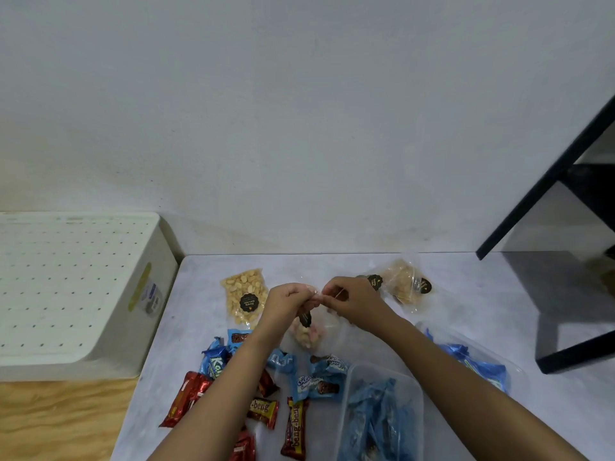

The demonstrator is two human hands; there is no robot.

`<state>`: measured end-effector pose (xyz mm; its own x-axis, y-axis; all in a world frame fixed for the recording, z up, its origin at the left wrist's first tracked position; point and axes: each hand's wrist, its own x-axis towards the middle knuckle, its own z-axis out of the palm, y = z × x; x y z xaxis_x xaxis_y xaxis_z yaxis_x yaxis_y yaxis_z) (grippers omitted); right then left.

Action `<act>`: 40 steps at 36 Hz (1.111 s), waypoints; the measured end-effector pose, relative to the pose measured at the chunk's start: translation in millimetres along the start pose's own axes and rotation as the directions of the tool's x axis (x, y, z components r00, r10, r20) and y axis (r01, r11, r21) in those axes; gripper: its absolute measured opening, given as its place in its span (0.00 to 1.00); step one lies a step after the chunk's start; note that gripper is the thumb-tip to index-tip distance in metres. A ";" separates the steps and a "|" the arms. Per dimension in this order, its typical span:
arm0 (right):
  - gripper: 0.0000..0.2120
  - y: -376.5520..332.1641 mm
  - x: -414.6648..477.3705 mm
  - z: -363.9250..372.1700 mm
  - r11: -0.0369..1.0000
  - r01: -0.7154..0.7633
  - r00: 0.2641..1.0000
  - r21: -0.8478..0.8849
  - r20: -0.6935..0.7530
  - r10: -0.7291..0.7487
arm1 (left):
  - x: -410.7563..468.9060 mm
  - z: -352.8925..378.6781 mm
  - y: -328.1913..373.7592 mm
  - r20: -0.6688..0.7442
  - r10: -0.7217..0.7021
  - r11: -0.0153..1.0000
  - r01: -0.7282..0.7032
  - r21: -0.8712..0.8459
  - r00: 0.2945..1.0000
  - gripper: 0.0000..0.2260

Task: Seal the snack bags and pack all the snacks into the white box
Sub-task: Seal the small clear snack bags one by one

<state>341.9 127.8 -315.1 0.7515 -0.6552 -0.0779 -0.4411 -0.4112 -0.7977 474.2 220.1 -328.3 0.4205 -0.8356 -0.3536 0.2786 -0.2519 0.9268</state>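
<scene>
- Clear snack bag [307, 332]: its top is pinched by both the left hand [288, 302] and the right hand [349, 299].
- Peanut bag [245, 296] lies at ten o'clock from the hands, cracker bag [402, 282] at two.
- White box [76, 287] stands at nine.

L hand [289, 302] bare | R hand [352, 301] bare | both forearms [213, 404] bare

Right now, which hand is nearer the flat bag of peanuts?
Left. The left hand sits just right of the bag of peanuts; the right hand is farther right, past the left. Both pinch a clear snack bag.
</scene>
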 end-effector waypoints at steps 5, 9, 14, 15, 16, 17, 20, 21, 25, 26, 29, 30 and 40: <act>0.07 -9.1 0.1 1.9 0.986 -0.125 0.992 0.112 -0.018 0.127 | 0.3 -8.4 6.5 0.051 -0.009 0.995 0.004 0.105 0.999 0.06; 0.07 -11.5 0.0 4.2 0.950 -0.194 0.979 0.245 -0.007 0.202 | 0.5 -11.9 11.0 0.063 -0.003 0.982 -0.009 0.189 0.998 0.06; 0.10 -15.3 0.0 5.1 0.921 -0.243 0.968 0.304 0.013 0.251 | 0.3 -12.3 12.3 0.069 0.005 0.975 -0.020 0.222 0.998 0.06; 0.10 -16.3 0.0 4.6 0.917 -0.250 0.966 0.309 0.020 0.257 | 0.4 -12.4 12.2 0.069 0.006 0.975 -0.021 0.223 0.998 0.06; 0.09 -16.5 0.4 4.3 0.914 -0.256 0.965 0.314 0.025 0.262 | 0.5 -12.4 12.0 0.069 0.007 0.975 -0.023 0.222 0.998 0.06; 0.09 -16.6 0.5 4.0 0.909 -0.264 0.963 0.323 0.030 0.268 | 0.6 -12.4 11.7 0.069 0.009 0.975 -0.024 0.221 0.998 0.06; 0.09 -16.0 0.3 3.1 0.890 -0.292 0.955 0.351 0.059 0.290 | 1.2 -12.0 10.4 0.064 0.016 0.977 -0.029 0.212 0.998 0.06; 0.08 -15.9 0.1 2.4 0.889 -0.298 0.954 0.349 0.064 0.294 | 1.1 -11.7 9.8 0.061 0.020 0.977 -0.033 0.211 0.998 0.06; 0.06 -12.9 1.8 1.5 0.908 -0.293 0.952 0.300 0.000 0.307 | 0.7 -9.4 7.7 0.065 0.038 0.977 -0.050 0.209 0.997 0.06; 0.06 -12.6 2.5 2.1 0.910 -0.292 0.952 0.295 -0.005 0.307 | 0.9 -8.9 7.7 0.064 0.042 0.977 -0.054 0.207 0.997 0.06; 0.06 -11.2 3.9 2.4 0.909 -0.295 0.949 0.294 -0.022 0.315 | 1.9 -8.2 8.0 0.071 0.049 0.977 -0.062 0.202 0.996 0.06; 0.06 -10.9 4.3 2.3 0.910 -0.297 0.948 0.291 -0.026 0.318 | 2.1 -8.2 8.2 0.074 0.054 0.977 -0.068 0.203 0.996 0.07; 0.05 -11.8 10.0 -3.2 0.916 -0.275 0.956 0.293 -0.015 0.292 | 4.4 -9.6 9.3 0.068 0.076 0.974 -0.089 0.207 0.995 0.07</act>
<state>353.0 124.0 -304.5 0.5830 -0.7557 -0.2984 -0.4666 -0.0108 -0.8844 486.9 218.8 -322.5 0.3805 -0.8838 -0.2722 0.0556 -0.2719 0.9607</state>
